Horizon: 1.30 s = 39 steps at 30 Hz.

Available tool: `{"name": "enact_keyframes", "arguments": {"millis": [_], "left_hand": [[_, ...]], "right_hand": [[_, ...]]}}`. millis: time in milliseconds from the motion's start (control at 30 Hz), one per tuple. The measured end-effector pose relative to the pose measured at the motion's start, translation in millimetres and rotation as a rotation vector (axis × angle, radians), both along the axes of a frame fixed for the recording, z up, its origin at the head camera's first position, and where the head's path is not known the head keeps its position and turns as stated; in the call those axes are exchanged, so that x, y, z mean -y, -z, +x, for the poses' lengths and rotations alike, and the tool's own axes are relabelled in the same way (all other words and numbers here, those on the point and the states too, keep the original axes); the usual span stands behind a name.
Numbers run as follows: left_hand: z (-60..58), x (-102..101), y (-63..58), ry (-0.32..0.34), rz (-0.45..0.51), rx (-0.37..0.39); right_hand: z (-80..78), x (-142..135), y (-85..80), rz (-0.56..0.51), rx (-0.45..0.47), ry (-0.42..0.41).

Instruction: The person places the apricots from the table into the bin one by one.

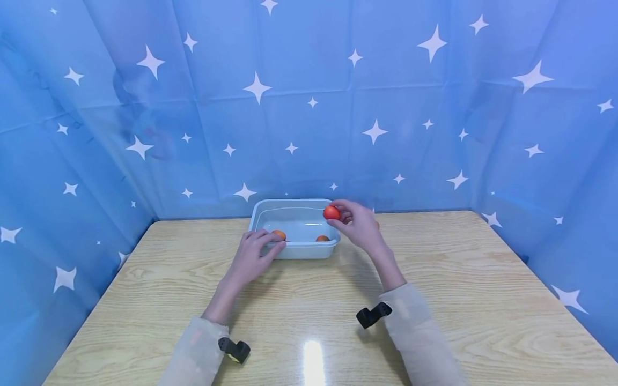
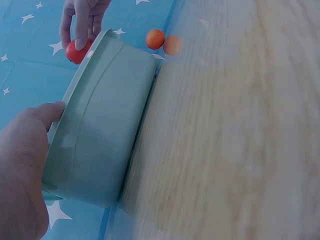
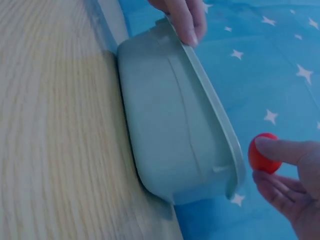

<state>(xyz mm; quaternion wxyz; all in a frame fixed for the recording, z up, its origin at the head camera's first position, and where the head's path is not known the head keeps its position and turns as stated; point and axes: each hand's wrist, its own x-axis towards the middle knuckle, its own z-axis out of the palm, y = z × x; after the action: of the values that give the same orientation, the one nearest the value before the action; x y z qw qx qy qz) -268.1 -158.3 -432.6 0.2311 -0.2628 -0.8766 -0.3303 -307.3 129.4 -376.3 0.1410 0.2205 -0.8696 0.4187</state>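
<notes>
A pale blue plastic basin (image 1: 301, 251) stands at the back of the wooden table. My left hand (image 1: 256, 252) holds its near left rim, fingers over the edge. Just above the right rim, my right hand (image 1: 359, 225) pinches a small red tomato (image 1: 331, 212) between thumb and fingertips; in the right wrist view the tomato (image 3: 263, 154) shows beside the basin's corner. Inside the basin lie an orange round fruit (image 1: 278, 235), close to the left fingers, and another orange fruit (image 1: 322, 238) by the near right corner, partly hidden by the front wall.
On the table right of the basin sits one more orange fruit (image 2: 155, 39), mostly hidden behind the right hand in the head view. A blue curtain (image 1: 309, 134) with white stars hangs right behind the wooden table (image 1: 289, 311) and along both sides.
</notes>
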Motion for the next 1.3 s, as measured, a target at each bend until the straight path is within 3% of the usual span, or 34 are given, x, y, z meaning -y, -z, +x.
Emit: {"name": "enact_keyframes", "arguments": {"millis": [433, 667, 1300], "left_hand": [[0.0, 1, 0.6, -0.011, -0.006, 0.017], [-0.9, 1, 0.9, -0.01, -0.01, 0.007], [-2.5, 1, 0.9, -0.016, -0.01, 0.033]], "right_hand": [[3.0, 25, 6.5, 0.095, 0.03, -0.086], [3.1, 28, 9.8, 0.082, 0.024, -0.165], [3.3, 14, 2.2, 0.036, -0.042, -0.148]]}}
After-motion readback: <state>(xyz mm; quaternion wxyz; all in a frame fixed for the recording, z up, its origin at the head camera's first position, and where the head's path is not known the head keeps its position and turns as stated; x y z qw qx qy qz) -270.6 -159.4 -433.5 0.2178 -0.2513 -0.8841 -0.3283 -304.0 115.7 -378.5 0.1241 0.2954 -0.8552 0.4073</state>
